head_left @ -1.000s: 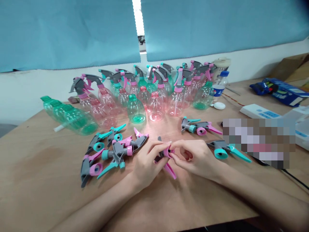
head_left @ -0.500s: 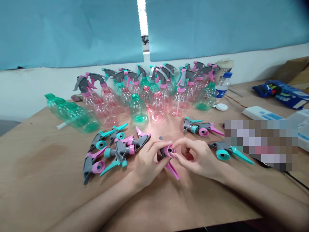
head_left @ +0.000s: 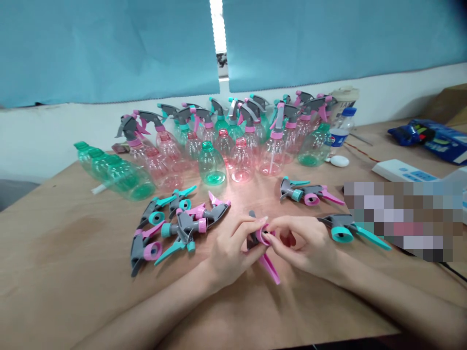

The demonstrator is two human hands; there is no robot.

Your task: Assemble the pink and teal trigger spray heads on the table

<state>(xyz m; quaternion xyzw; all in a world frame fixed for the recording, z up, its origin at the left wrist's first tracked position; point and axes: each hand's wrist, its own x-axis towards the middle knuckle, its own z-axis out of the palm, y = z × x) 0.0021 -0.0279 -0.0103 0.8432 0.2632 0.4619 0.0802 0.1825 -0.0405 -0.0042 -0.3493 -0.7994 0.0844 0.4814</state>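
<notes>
A grey and pink trigger spray head (head_left: 269, 268) is between my hands above the wooden table, its open pink collar turned toward me. My left hand (head_left: 235, 250) is closed around the grey body and the collar's side. At the collar's right rim, the thumb and forefinger of my right hand (head_left: 306, 245) are pinched together; whether something small is between them is hidden. Loose spray heads with pink or teal collars lie left of my hands (head_left: 186, 226). To the right lie more, including a teal spray head (head_left: 342, 234).
Pink and green bottles stand behind, many with spray heads fitted; an open green bottle (head_left: 212, 165) is in front. Several green bottles (head_left: 131, 180) lie at left. A drink bottle (head_left: 339, 131), a power strip (head_left: 404, 171) and a blue packet (head_left: 436, 141) are at right.
Both hands and the spray head have come slightly lower and to the right in view. My right fingertips have drawn in closer on the pink collar.
</notes>
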